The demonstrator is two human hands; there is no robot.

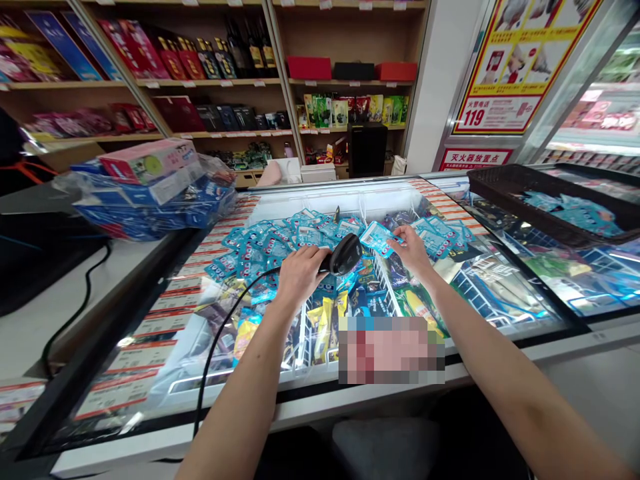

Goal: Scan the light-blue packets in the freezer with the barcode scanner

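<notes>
My left hand (303,272) is wrapped round the handle of a black barcode scanner (346,255), whose head points right. A black cable runs from it down past my left forearm. In my right hand (411,248), pinched at its right end, is a small blue packet (379,238) with a white label on its face. The scanner head is close to the packet's left edge. Many similar blue packets (265,248) lie spread over the freezer's glass top (193,343) on the left, and a smaller group (440,237) lies to the right of my right hand.
Wrapped boxes (155,183) stand at the left of the freezer. A dark brown tray (565,223) with blue packets sits at the right. Frozen goods in white wire baskets show through the glass. Stocked shelves (210,80) line the back wall. A blurred patch covers part of the front.
</notes>
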